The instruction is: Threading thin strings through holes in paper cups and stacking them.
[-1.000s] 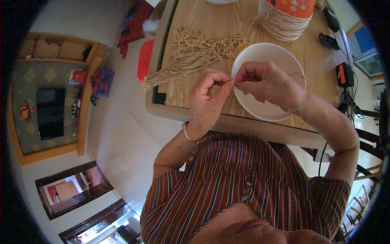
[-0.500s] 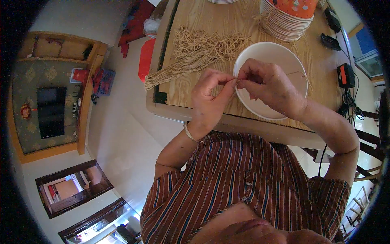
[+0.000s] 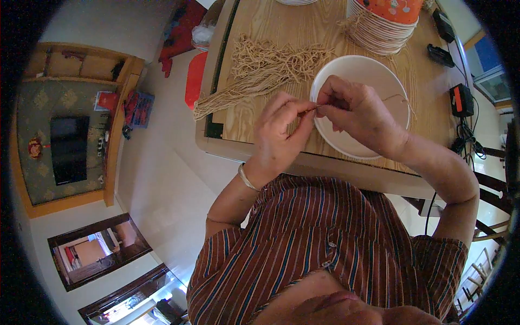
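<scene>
My left hand (image 3: 281, 125) and my right hand (image 3: 360, 112) meet fingertip to fingertip at the near left rim of a white paper bucket (image 3: 398, 127). Each hand is closed in a pinch. Between them is a bit of thin tan twine, mostly covered by the fingers. From behind my right hand a loose end of twine (image 3: 398, 97) trails over the bucket's right side. A bundle of cut twine (image 3: 271, 70) lies left of the bucket, tangled at its far end and combed straight toward the table's left edge.
Beyond the bucket stands a stack of nested paper buckets (image 3: 382, 32) with an orange patterned outside. Black adapters and cords (image 3: 461, 103) line the table's right edge. A red stool (image 3: 196, 81) stands off its left edge, and dark chairs (image 3: 493, 187) are at the right.
My left hand has shifted very slightly left and its fingers have straightened a little. My right hand stays almost in place, and the bucket and bundle lie as before.
</scene>
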{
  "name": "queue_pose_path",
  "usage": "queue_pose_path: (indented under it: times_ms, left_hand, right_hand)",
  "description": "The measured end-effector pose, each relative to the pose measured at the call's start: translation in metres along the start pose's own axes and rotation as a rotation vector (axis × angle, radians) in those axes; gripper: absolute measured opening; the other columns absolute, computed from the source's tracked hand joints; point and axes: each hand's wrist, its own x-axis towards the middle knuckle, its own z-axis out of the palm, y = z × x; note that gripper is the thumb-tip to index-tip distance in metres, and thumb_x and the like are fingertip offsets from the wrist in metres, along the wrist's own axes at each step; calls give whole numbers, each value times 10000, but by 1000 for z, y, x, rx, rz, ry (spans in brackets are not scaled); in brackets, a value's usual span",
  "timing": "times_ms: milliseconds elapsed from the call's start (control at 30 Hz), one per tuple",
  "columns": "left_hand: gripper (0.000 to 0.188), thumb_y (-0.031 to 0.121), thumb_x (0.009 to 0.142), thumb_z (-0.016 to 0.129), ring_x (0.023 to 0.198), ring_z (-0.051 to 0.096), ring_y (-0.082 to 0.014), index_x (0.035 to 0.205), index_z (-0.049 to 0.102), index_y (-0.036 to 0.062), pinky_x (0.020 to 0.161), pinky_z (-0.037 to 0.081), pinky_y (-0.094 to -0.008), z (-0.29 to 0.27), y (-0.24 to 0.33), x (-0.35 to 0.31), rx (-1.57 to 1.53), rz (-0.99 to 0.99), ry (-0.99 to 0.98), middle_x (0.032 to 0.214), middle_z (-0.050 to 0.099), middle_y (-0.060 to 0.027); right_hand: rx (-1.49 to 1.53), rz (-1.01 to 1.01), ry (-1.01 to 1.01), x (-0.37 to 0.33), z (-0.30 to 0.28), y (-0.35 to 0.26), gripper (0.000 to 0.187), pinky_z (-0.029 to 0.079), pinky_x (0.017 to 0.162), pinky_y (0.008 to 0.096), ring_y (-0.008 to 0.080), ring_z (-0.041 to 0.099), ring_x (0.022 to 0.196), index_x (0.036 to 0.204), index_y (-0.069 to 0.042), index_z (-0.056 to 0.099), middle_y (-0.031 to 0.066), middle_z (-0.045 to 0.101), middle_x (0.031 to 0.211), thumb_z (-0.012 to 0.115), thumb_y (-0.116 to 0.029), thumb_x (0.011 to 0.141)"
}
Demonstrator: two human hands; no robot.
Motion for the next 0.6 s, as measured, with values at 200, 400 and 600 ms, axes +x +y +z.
queue_pose_path:
  times_ms: [200,400,600]
  left_hand:
    - [147,-23,769,674,787,616,-248,908,663,23,693,493,-328,-5,-5,6,-13,-34,-107,845,601,-97]
    - [145,9,765,680,772,606,-269,906,654,29,671,488,-353,-7,-10,12,-40,17,-154,838,581,-98]
    - [143,12,769,673,762,607,-274,909,655,34,661,489,-356,-8,-10,16,-52,34,-169,821,573,-101]
  right_hand:
    - [-291,-257,70,-3,1,1,108,528,606,399,375,643,676,927,-36,571,192,639,749,635,-67,846]
    - [-383,-393,95,-6,4,-1,165,514,643,356,312,661,747,1003,-25,562,156,644,830,626,-16,851]
    - [-477,-407,66,-10,2,-9,137,500,656,398,374,626,784,988,-25,562,169,621,848,612,-29,861]
